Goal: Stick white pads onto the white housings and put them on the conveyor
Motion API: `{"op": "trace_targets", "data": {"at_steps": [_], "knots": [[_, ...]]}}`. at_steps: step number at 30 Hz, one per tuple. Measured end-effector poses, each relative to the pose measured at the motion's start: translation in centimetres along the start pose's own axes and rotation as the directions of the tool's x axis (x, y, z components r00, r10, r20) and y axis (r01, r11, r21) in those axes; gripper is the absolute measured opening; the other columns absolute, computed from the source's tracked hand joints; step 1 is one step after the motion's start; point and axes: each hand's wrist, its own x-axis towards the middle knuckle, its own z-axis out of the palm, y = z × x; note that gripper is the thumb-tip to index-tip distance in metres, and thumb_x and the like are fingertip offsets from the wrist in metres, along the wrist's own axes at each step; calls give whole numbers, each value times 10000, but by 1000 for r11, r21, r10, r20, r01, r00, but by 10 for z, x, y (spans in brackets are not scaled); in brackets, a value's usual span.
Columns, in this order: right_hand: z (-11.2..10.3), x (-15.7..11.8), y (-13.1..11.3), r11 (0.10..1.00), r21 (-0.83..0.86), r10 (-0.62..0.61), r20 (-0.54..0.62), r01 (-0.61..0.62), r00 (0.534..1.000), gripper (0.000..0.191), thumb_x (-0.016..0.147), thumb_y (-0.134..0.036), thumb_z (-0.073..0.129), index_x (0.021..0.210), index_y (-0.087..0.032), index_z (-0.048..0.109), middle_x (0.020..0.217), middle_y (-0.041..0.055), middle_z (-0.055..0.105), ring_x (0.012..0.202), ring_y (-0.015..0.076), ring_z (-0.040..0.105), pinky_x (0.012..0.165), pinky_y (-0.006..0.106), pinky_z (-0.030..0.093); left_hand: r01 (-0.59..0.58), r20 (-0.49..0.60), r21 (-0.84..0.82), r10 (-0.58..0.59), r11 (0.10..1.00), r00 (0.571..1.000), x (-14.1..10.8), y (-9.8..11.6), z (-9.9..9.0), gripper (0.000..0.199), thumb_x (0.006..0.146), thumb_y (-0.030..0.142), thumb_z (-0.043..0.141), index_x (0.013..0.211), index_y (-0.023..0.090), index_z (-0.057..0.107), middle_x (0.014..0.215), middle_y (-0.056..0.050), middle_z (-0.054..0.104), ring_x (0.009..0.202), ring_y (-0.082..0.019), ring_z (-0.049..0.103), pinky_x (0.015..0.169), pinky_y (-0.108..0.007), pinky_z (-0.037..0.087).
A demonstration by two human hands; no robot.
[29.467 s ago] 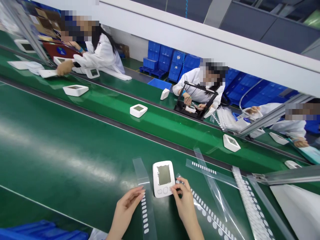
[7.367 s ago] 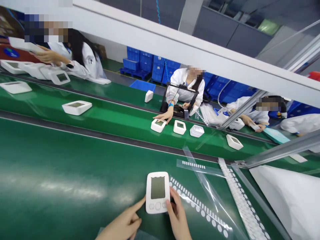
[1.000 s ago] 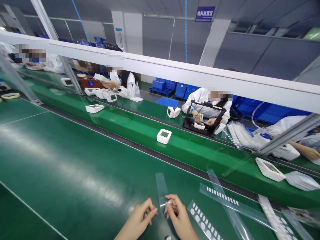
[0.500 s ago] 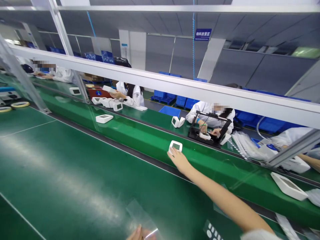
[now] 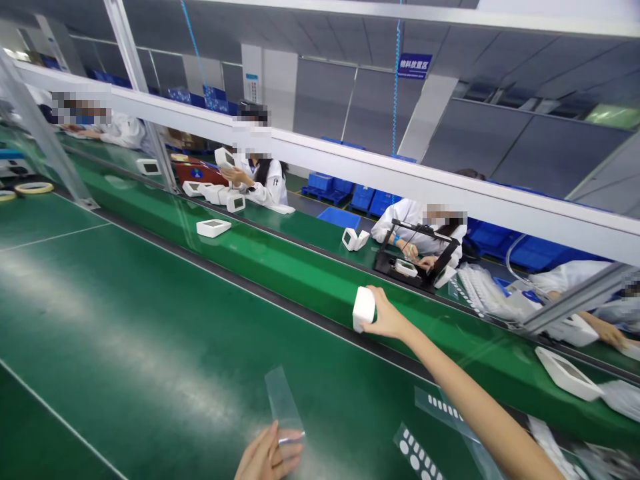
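Note:
My right hand (image 5: 386, 315) grips a white device (image 5: 364, 309) by its edge, tilted up over the near side of the green conveyor belt (image 5: 295, 280). Low in the view, my left hand (image 5: 273, 453) pinches a strip of clear film (image 5: 284, 393) between thumb and fingers, above the green table (image 5: 165, 347). Sheets with white stickers (image 5: 417, 453) lie to the right of my left hand, below my right forearm.
Another white device (image 5: 213, 228) is on the belt at the left, and one more (image 5: 569, 373) at the right. Across the belt, people in white coats handle devices beside a black frame fixture (image 5: 383, 260). A metal rail (image 5: 320, 153) crosses above. Tape rolls (image 5: 34, 188) lie far left.
My right hand has closed on the white device and turned it up from the belt. My left hand has come further into view with the film. The belt's left device shifted slightly right.

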Motion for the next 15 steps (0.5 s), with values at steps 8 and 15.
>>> {"op": "trace_targets", "data": {"at_steps": [8,15], "knots": [[29,-141,-101,929,-81,369,264,-360,891,748,804,-558,586,1404,-143,422,1135,195,571,935,338,622,811,449,499,-37,146,138,17,990,989,-14,-11,30,468,690,579,741,857,144,701,1019,-144,715,1027,-325,640,719,-371,578],[79,-198,-140,982,111,170,-185,-151,968,407,918,-295,488,1314,-199,504,1353,149,468,1275,328,418,1031,474,385,-71,215,125,43,990,976,-27,-21,49,439,738,551,716,893,142,681,1074,-149,698,1125,-330,591,825,-401,554]]}}
